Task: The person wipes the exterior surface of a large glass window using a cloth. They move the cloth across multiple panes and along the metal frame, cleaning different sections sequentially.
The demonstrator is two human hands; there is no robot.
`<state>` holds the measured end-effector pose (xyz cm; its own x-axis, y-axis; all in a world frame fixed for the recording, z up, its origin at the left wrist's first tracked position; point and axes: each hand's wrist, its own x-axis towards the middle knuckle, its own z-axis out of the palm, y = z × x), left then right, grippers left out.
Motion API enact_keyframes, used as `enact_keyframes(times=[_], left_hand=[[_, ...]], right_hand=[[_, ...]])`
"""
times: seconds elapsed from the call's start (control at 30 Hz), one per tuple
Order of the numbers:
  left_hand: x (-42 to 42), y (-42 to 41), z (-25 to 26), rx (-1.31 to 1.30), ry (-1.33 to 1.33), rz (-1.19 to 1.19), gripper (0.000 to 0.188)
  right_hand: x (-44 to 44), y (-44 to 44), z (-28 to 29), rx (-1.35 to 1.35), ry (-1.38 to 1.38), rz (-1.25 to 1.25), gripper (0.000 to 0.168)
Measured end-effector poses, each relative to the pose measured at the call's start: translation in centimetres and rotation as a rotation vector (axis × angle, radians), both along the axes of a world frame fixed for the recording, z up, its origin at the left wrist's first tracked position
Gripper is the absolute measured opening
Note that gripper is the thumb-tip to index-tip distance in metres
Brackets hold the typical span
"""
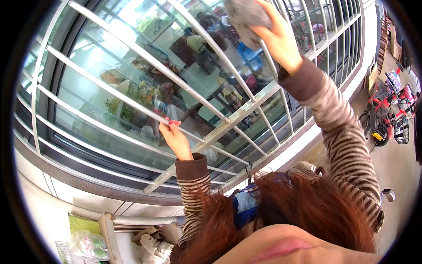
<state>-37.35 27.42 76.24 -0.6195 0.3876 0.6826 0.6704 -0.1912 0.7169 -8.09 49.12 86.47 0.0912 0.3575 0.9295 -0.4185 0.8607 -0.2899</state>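
My right hand (280,41), raised high, presses a bunched grey cloth (249,21) around or against the metal bars of a window guard (244,110); which bar it touches I cannot tell. Lower down, my left hand (176,138) grips one of the round bars (141,108) with thumb and fingertips. Behind the guard is a window pane (95,95) in a dark frame (52,99), full of reflections and shapes from inside. Both arms wear striped sleeves with brown cuffs.
Parked two-wheelers (384,109) with wire baskets stand at the right on the floor. At lower left are a plastic bag (88,246), a wooden board (107,231), brown tubes (146,232) and pale crumpled fabric (155,249). A ledge (115,198) runs beneath the guard.
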Motion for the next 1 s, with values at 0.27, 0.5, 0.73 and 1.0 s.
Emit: enact_keyframes(times=[0.27,0.5,0.73,1.0], left_hand=[[1.4,0.0,0.6,-0.031,0.023,0.019,0.027],[2.1,0.2,0.9,-0.038,-0.007,0.037,0.028],[0.4,-0.2,0.4,-0.043,0.034,-0.006,0.027],[0.7,-0.6,0.0,-0.031,0.027,0.028,0.022]], right_hand=[[-13.8,11.6,3.3,-0.001,-0.269,-0.375,0.060],[-17.4,10.7,-11.5,-0.636,-0.279,-0.517,0.084],[-11.8,12.0,-10.9,-0.327,-1.339,-0.718,0.041],[-6.6,3.6,-9.2,-0.754,-0.067,0.315,0.045]])
